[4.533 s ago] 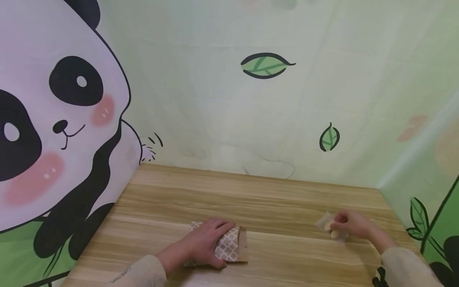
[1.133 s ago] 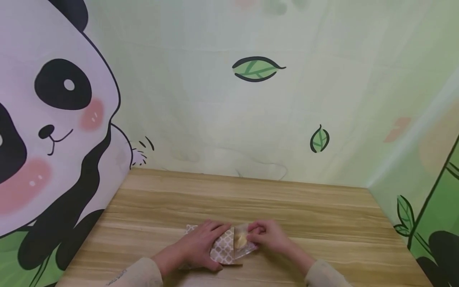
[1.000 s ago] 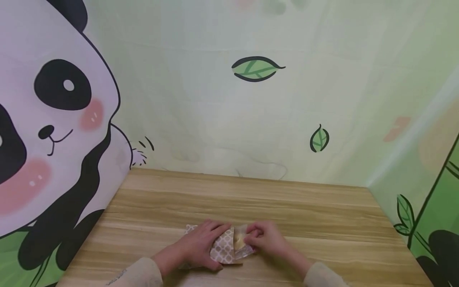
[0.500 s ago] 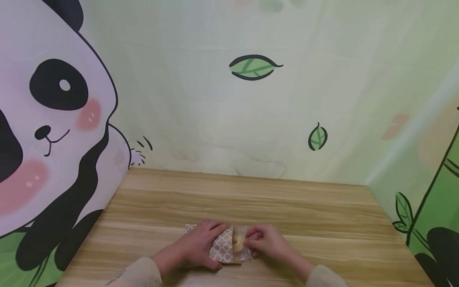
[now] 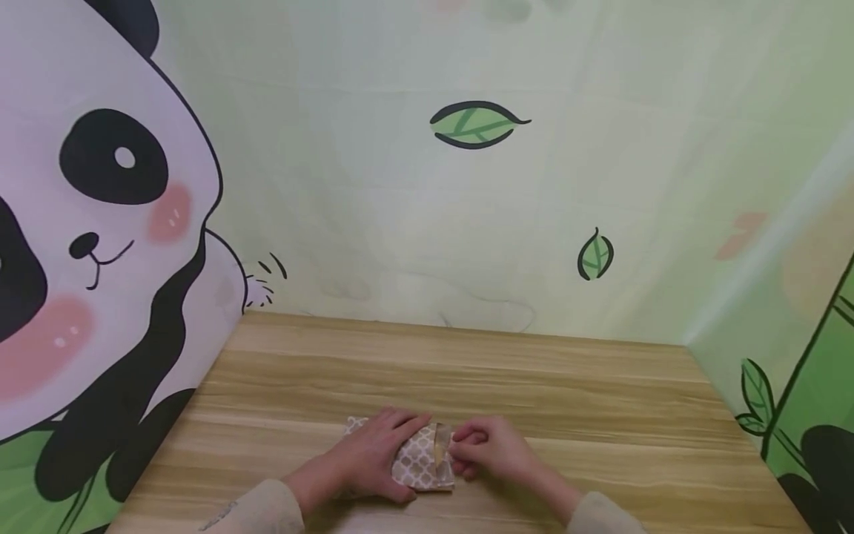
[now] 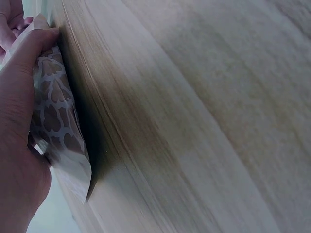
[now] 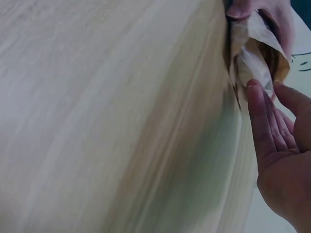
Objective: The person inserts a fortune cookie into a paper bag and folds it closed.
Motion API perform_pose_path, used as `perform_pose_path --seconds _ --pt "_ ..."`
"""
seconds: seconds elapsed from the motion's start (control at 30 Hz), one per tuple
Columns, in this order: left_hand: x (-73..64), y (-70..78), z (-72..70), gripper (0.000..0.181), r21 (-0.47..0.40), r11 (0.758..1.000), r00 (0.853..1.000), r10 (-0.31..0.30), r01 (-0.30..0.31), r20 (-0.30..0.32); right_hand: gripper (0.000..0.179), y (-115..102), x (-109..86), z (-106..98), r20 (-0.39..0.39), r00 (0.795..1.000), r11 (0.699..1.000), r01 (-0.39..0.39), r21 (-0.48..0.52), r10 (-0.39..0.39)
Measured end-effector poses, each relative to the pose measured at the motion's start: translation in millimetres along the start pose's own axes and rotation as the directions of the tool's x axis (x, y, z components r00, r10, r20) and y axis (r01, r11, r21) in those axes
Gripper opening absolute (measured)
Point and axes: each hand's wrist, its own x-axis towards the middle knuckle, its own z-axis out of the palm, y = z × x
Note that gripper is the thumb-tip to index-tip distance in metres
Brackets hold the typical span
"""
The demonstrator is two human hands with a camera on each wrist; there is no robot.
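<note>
A brown paper bag (image 5: pixel 415 464) with a white lattice pattern lies on the table, its mouth facing right. My left hand (image 5: pixel 371 457) holds it across the top, with the thumb along the near side. Partly inside the mouth is a pale round biscuit (image 5: pixel 439 449) in a clear wrapper. At the wrapper's outer end, my right hand (image 5: pixel 490 447) pinches it between thumb and fingers. The right wrist view shows the whitish wrapper (image 7: pixel 251 64) within the bag's gaping mouth. Most of the biscuit is hidden by the bag.
The wood-grain table (image 5: pixel 567 393) stretches out behind and to both sides of the hands. Behind it hangs a pale green cloth backdrop (image 5: pixel 373 208) with leaves and a large panda (image 5: pixel 133 245) printed on it.
My right hand has brought the wrapped biscuit leftward from the table's right side to the bag's mouth. The biscuit has gone deeper into the bag. My left hand keeps holding the bag.
</note>
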Motion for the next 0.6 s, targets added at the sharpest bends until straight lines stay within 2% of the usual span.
perform_pose_path --seconds 0.17,0.37,0.6 --pt "1.1 0.8 -0.2 0.113 -0.003 1.0 1.0 -0.007 0.007 0.004 0.029 -3 -5.5 -8 0.032 0.999 1.0 0.017 -0.005 -0.017" --pt "0.8 -0.2 -0.7 0.113 0.004 1.0 1.0 -0.004 0.003 0.009 0.035 -4 -7.8 -3 0.097 0.995 0.993 0.026 0.111 -0.037" --pt "0.5 -0.6 0.1 0.113 0.008 1.0 1.0 0.004 -0.004 0.005 0.042 1 -5.0 3 0.144 0.99 0.971 -0.024 0.24 -0.011"
